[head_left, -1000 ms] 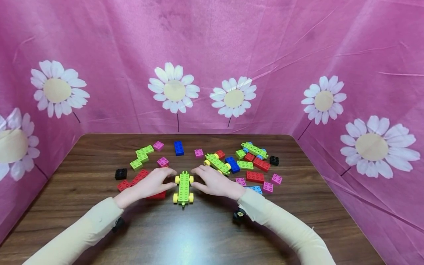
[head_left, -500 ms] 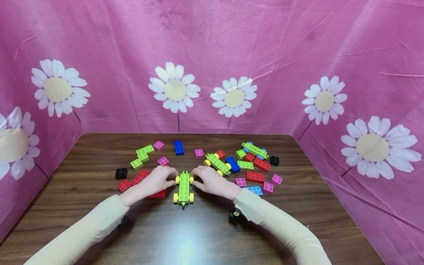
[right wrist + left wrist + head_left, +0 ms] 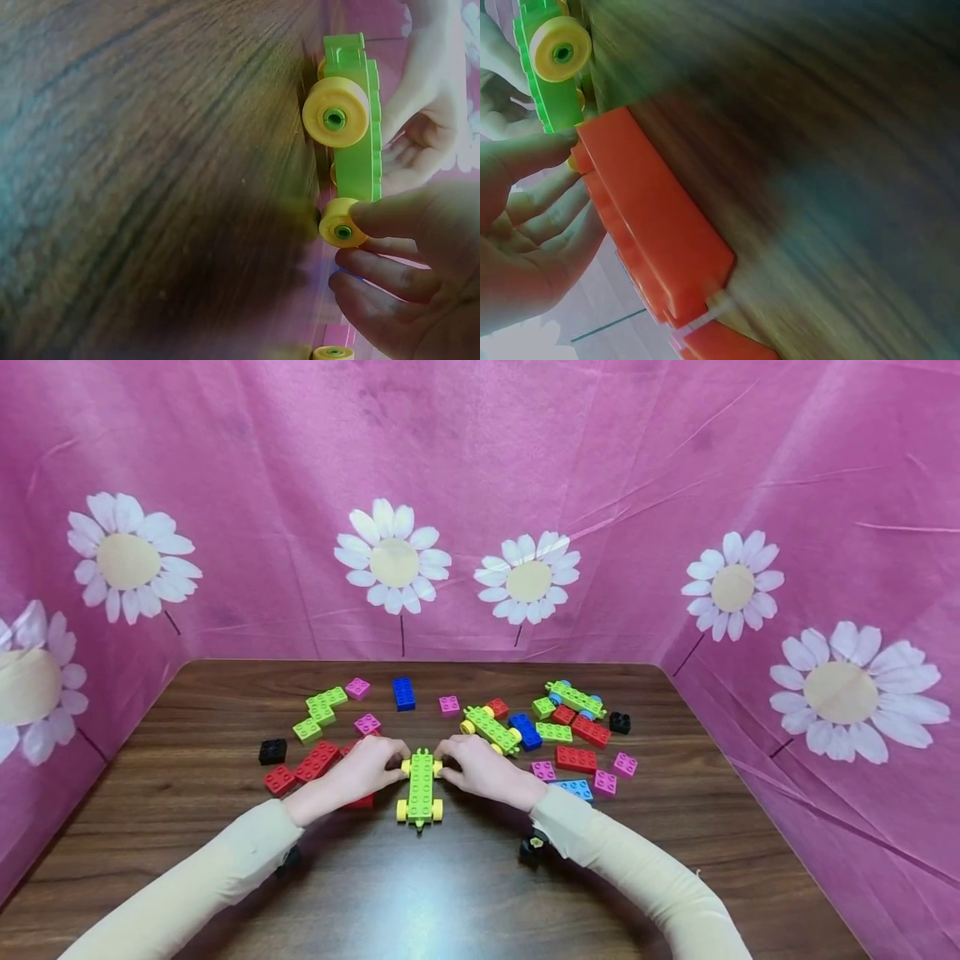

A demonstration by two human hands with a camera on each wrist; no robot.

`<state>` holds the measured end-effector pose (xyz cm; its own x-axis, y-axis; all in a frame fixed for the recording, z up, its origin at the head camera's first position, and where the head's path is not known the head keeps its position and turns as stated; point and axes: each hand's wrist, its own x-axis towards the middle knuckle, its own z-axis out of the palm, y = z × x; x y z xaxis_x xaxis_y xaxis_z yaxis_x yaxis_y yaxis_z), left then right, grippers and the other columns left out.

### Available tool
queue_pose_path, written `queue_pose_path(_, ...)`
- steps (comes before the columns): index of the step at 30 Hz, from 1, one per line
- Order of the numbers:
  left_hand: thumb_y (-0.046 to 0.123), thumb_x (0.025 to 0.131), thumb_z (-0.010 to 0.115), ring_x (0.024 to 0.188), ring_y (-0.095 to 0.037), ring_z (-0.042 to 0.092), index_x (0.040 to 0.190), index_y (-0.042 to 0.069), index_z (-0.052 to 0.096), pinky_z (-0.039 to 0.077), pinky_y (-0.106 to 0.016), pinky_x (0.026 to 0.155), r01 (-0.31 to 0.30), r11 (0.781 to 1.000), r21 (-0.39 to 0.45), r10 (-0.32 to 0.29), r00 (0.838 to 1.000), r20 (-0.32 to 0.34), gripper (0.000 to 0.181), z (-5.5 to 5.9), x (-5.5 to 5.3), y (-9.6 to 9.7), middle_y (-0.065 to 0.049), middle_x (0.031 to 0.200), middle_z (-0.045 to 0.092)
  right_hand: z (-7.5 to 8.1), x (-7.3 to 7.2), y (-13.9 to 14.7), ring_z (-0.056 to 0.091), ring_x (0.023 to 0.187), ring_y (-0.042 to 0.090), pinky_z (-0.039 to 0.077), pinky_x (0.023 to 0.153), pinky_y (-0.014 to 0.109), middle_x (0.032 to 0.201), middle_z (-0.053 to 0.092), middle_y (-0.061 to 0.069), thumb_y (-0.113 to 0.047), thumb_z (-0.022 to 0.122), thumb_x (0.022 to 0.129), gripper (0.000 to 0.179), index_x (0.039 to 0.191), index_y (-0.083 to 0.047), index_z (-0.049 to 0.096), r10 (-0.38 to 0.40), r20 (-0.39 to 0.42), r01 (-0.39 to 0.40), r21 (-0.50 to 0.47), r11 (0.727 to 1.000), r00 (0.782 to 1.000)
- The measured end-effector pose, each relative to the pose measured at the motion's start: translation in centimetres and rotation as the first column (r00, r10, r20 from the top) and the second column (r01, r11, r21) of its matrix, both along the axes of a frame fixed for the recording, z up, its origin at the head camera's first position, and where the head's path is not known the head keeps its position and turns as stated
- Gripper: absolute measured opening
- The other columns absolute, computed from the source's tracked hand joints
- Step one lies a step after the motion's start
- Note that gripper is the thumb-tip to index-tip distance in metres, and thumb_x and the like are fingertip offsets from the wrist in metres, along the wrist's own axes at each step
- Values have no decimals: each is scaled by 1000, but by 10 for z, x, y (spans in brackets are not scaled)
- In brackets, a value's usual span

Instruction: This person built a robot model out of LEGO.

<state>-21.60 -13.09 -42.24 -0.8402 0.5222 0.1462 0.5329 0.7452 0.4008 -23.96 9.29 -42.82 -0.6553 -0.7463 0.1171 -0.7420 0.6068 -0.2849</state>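
A lime-green toy car base (image 3: 422,789) with studs and yellow wheels stands lengthwise on the table between both hands. My left hand (image 3: 367,770) holds its far left wheel, thumb and fingertips at the yellow rim. On the opposite side my right hand (image 3: 486,768) pinches the far right wheel (image 3: 343,223), with the thumb against it and the other fingers beyond. The two near wheels (image 3: 402,811) are untouched. Close beside my left hand lies a red brick (image 3: 660,217), partly hidden under the hand in the head view.
Left are red bricks (image 3: 317,762), a black brick (image 3: 273,751) and lime bricks (image 3: 322,714). Right of the hands stand another yellow-wheeled base (image 3: 491,730) and a blue-wheeled one (image 3: 575,699), among blue, red and pink bricks. A pink flowered cloth (image 3: 630,460) surrounds the table (image 3: 637,877).
Both hands have closed in on the far wheels from either side. The car base has shifted slightly to the right, with my left hand following it.
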Motion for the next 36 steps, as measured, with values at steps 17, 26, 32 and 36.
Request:
queue_pose_path(17, 10, 83, 77, 81, -21, 70, 96, 0, 74, 58, -37, 74, -72, 997, 36, 71, 997, 40, 16, 2, -3, 23, -12, 90, 76, 1, -4, 15, 69, 89, 16, 58, 82, 30, 102, 74, 9, -14, 69, 92, 18, 107, -3, 69, -6, -15, 5, -25, 1000, 1000)
queue_pose_path(26, 11, 85, 76, 83, -22, 72, 100, -2, 75, 59, -38, 73, -62, 997, 42, 60, 998, 31, 20, -2, -3, 26, -13, 94, 77, 0, -6, 19, 68, 90, 15, 58, 84, 30, 104, 74, 7, -16, 70, 92, 19, 108, -5, 69, -33, 16, 33, 3, 999, 999)
queue_pose_path(32, 13, 85, 76, 80, -19, 71, 100, -1, 76, 58, -36, 70, -65, 997, 51, 65, 998, -2, 20, -4, -3, 28, -12, 93, 77, 1, -7, 21, 68, 89, 16, 58, 82, 31, 102, 74, 8, -15, 70, 91, 19, 107, -4, 69, -31, -1, 31, -1, 1000, 1000)
queue_pose_path(36, 12, 85, 77, 81, -20, 71, 99, 0, 76, 58, -36, 71, -73, 995, 66, 74, 997, -11, 19, -6, -4, 28, -12, 92, 77, 1, -8, 21, 68, 90, 17, 58, 83, 32, 102, 74, 8, -13, 70, 91, 18, 106, -3, 69, -29, -7, 29, -15, 999, 1000)
